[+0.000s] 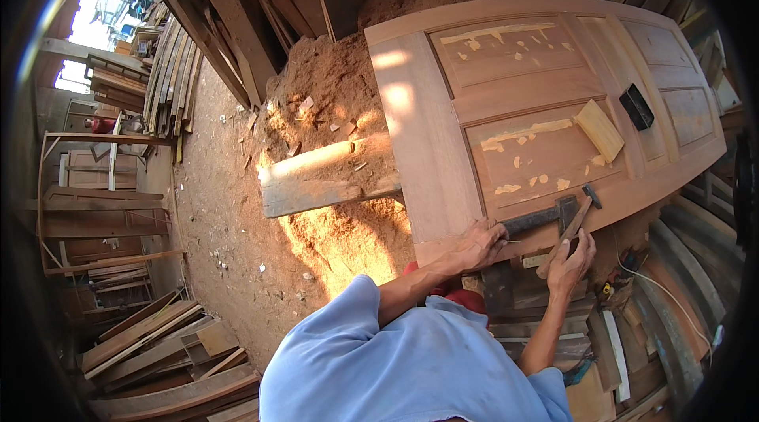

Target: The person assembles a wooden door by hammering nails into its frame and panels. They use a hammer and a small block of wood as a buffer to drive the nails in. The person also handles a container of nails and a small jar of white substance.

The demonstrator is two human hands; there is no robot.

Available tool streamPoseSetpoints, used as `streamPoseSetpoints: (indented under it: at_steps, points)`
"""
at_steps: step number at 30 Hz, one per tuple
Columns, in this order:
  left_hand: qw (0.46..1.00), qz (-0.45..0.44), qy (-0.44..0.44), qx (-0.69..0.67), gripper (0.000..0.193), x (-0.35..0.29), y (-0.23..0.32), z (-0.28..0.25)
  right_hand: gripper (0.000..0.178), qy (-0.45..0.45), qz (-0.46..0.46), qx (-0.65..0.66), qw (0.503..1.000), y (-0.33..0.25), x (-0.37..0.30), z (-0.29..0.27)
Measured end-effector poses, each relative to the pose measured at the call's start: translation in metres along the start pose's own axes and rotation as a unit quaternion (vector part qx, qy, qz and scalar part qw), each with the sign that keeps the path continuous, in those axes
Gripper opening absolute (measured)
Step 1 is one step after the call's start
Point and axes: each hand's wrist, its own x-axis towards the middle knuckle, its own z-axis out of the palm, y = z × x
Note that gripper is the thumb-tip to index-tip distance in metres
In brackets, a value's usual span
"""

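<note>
A wooden panel door (423, 177) lies flat in front of me, with pale yellow filler-like patches on its panels. My left hand (481, 243) rests at its near edge, fingers pinched on a thin nail-like piece (512, 242), too small to make out surely. In my right hand (571, 261) is a hammer (579, 221), gripped by its wooden handle, the small dark head up over the door's edge. Between my hands a second, heavier hammer (566, 215) with a black handle lies on the door. Farther up sit a pale wood block (599, 131) and a black open box (636, 107).
A thick beam (316, 193) projects from under the door's left side. Sawdust (324, 82) is heaped beyond it, with wood scraps on top. Boards (174, 66) lean and stack along the left. Curved timber pieces (680, 264) and a pale cable (672, 292) lie at right.
</note>
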Motion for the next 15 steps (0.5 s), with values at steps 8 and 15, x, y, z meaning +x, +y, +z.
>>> streamPoseSetpoints:
  at_steps: [8,15]
  points:
    - [0.997,0.032,-0.047,0.049,0.015,-0.022,-0.032,-0.069,0.023,-0.271,-0.230,0.112,0.928,-0.130,-0.031,0.031]
    - [0.999,-0.016,0.045,-0.011,0.019,-0.079,-0.081,-0.112,0.012,-0.434,-0.259,0.036,0.862,-0.202,-0.022,0.078]
